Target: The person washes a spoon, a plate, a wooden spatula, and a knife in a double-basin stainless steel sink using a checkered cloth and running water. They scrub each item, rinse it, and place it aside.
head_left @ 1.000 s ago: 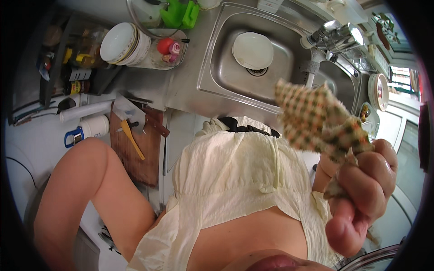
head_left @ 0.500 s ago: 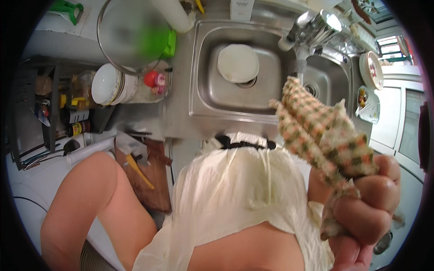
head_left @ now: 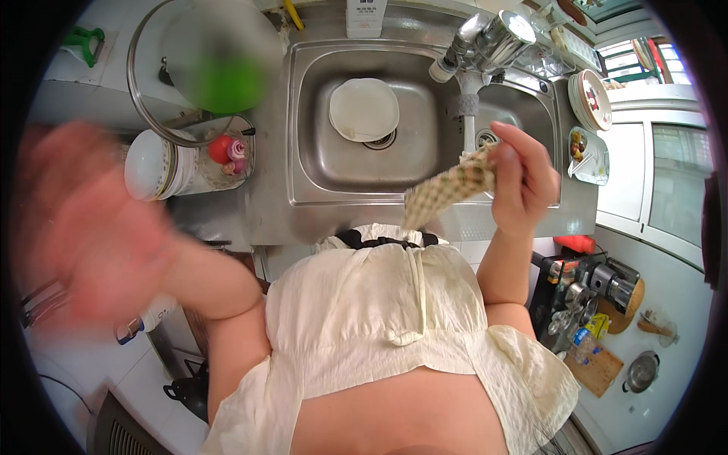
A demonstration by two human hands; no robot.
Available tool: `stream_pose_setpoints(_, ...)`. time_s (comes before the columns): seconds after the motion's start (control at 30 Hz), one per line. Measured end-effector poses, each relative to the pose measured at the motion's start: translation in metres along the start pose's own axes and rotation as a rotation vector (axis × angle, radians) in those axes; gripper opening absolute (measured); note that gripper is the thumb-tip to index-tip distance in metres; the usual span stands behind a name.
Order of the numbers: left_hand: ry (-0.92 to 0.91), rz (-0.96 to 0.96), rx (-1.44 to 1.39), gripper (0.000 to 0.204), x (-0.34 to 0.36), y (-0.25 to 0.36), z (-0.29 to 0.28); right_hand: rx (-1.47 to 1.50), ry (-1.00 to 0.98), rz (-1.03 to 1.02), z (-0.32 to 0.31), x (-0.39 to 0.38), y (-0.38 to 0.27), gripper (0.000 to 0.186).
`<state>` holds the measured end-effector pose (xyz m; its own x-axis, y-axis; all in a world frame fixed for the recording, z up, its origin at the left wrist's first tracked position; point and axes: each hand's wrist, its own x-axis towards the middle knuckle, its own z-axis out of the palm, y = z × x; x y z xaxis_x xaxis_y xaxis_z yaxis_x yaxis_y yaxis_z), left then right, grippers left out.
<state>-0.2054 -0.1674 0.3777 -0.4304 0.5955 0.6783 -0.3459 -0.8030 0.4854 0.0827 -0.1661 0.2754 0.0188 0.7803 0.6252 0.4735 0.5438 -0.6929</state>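
Pinching one cloth (head_left: 447, 186), right hand (head_left: 525, 180) closed, left hand (head_left: 102, 235) grip unclear, two sink basins (head_left: 421, 129)

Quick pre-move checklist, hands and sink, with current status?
1. Checked cloth gripped by right hand: ok, pinched between thumb and fingers.
2. Left hand empty: cannot tell, blurred.
3. Left hand clear of bowls: cannot tell, depth unclear.
4. White plate inside the large basin: ok.
5. Basin drain fully visible: not ok, plate hides part of it.
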Motion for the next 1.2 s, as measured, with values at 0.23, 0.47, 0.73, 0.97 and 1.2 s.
stream_pose_setpoints(0.23, 0.221, -1.428, 0.597, 0.028, -0.221, -0.244, -0.161, -0.010, -0.032, 0.652, 0.001, -0.072, 0.113, 0.013)
stream_pose_setpoints(0.47, 0.288, -1.662, 0.891, 0.043, -0.306, -0.319, -0.190, 0.046, 0.039, 0.862, -0.024, -0.072, 0.141, 0.014)
stream_pose_setpoints(0.73, 0.597, -1.786, 0.546, 0.030, -0.312, -0.350, -0.201, -0.137, -0.052, 0.985, -0.043, -0.119, 0.196, 0.025)
stream_pose_setpoints(0.97, 0.491, -1.747, 0.750, 0.022, -0.314, -0.361, -0.201, -0.557, -0.653, 0.880, -0.033, -0.121, 0.175, 0.071)
stream_pose_setpoints(1.2, 0.423, -1.880, 0.480, 0.016, -0.300, -0.338, -0.196, -0.683, -0.663, 0.730, -0.031, -0.127, 0.187, 0.048)
